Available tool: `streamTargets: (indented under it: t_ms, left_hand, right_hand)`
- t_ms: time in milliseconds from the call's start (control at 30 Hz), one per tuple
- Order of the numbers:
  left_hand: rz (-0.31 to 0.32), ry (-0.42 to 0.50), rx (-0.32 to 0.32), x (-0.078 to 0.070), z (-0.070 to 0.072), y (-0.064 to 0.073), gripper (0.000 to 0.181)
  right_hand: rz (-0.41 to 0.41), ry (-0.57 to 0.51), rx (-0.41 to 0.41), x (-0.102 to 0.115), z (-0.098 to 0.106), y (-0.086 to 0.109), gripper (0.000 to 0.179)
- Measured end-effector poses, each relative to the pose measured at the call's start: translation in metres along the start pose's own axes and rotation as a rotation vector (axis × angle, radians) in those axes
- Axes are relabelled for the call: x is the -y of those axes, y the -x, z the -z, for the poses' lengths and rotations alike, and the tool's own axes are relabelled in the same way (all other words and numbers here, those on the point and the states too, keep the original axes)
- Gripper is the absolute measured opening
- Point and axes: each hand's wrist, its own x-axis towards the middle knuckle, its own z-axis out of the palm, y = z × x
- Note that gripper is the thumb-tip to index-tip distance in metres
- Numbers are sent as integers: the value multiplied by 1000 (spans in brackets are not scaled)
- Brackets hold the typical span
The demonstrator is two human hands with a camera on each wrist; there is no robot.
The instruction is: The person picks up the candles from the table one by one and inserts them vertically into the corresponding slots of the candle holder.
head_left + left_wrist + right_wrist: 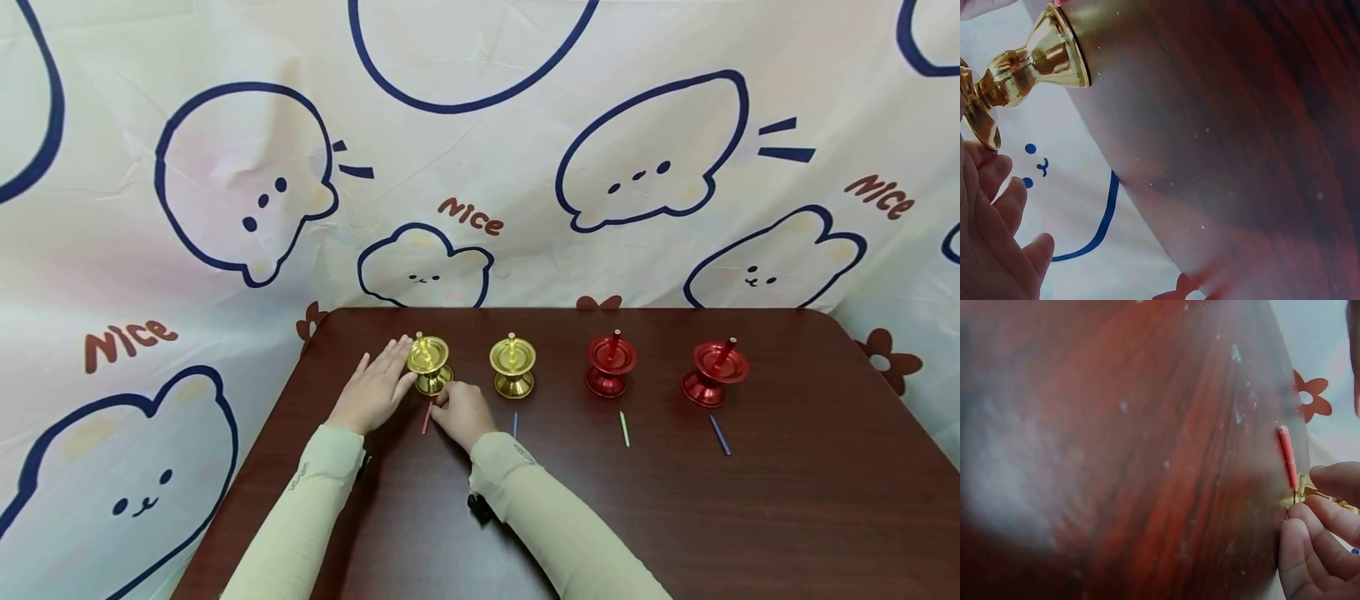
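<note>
My left hand [369, 390] lies with straight fingers beside the leftmost gold candle holder [432, 381]. In the left wrist view, a fingertip touches the dish rim of this holder [1054, 59]. The right hand [467, 414] is low at the table just in front of the holder, fingers curled. Beneath its fingertips is a thin red candle [426, 421]. Seen from the right wrist, the fingers [1297, 534] pinch the wick end of the red candle [1287, 456]. A second gold candle holder [513, 379] stands right of the hands.
Two red candle holders [608, 371] [712, 375] stand farther right on the dark wooden table [825, 517]. In front of the other holders lie a blue candle [515, 425], a green candle [625, 429] and another blue candle [720, 435]. A printed cloth [525, 150] hangs behind.
</note>
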Motion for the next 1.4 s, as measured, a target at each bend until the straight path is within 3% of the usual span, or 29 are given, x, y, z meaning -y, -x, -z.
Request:
streamTargets:
  t_ms: [367, 567, 900, 1200, 1400]
  left_hand:
    - [-11, 13, -4, -4, 1, -2, 63]
    - [-14, 7, -3, -3, 1, -3, 63]
    - [-3, 15, 19, -2, 5, -3, 62]
    - [-6, 17, 15, -1, 5, -2, 62]
    - [3, 30, 23, 0, 4, -2, 62]
  right_hand:
    - [-66, 142, -1, 7, -3, -9, 35]
    - [-83, 217, 33, 10, -2, -13, 38]
    - [-95, 170, 90, 12, 3, -14, 35]
    - [-115, 150, 90, 12, 2, -11, 52]
    - [-106, 169, 74, 13, 1, -9, 50]
